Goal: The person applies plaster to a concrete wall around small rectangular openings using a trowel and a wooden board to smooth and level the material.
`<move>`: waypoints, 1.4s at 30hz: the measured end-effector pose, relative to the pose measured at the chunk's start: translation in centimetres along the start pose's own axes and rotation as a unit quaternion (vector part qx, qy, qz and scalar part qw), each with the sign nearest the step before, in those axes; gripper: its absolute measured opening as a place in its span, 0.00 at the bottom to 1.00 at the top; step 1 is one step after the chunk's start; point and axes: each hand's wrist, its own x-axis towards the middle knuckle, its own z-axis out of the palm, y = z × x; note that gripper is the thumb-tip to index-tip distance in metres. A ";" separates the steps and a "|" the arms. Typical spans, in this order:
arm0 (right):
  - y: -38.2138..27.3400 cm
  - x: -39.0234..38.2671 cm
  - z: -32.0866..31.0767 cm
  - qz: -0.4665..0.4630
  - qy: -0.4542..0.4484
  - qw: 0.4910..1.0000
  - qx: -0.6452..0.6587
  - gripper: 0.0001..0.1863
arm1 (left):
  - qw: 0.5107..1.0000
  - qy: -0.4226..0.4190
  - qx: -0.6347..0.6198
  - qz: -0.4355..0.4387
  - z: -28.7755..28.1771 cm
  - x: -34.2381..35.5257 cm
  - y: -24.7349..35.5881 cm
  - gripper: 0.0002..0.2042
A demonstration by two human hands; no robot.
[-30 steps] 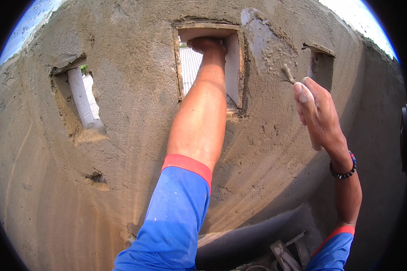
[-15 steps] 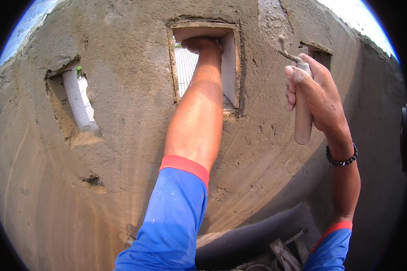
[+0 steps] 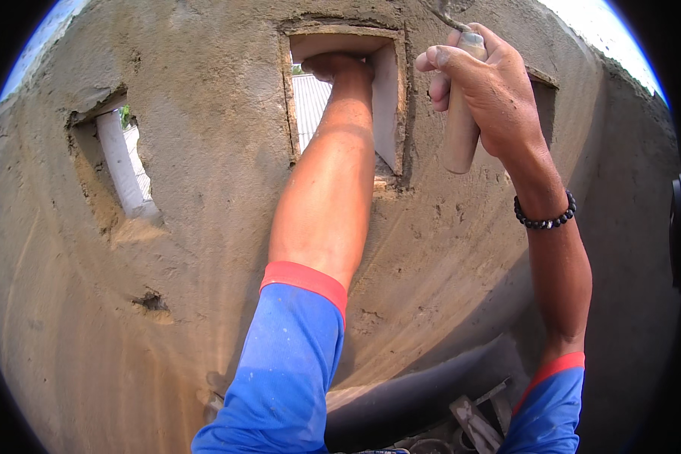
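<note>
My left arm reaches up into the central framed opening (image 3: 386, 121); my left hand (image 3: 339, 66) is bent against the underside of its upper board (image 3: 333, 41), fingertips partly hidden. My right hand (image 3: 495, 98) grips the pale round handle (image 3: 463, 132) of a trowel-like tool, held right of and above the opening. The tool's bent metal neck (image 3: 443, 15) rises toward the top edge of the picture, where its blade is mostly out of sight. Both hands are before a rough grey-brown plastered wall (image 3: 204, 242).
A narrow opening (image 3: 117, 163) with a white jamb is on the left; another opening (image 3: 543, 106) is partly behind my right hand. A corrugated roof (image 3: 310, 106) shows through the middle one. A small hole (image 3: 151, 301) is low left. Metal and wooden pieces (image 3: 473, 424) lie below.
My right hand has moved up and leftward with the tool, now nearer the central opening. My left hand stays at the top of that opening.
</note>
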 end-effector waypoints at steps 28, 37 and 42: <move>-0.2 2.8 3.4 -0.042 0.108 0.990 -0.086 0.03 | 0.902 -0.174 0.300 0.259 -1.8 -8.7 2.0 0.33; 0.0 2.9 3.7 -0.023 0.122 0.986 -0.111 0.03 | 0.847 -0.211 0.307 0.380 -2.2 -8.5 1.9 0.31; -0.4 2.8 3.7 -0.044 0.121 0.985 -0.114 0.04 | 0.835 -0.200 0.343 0.380 -2.2 -8.5 2.1 0.29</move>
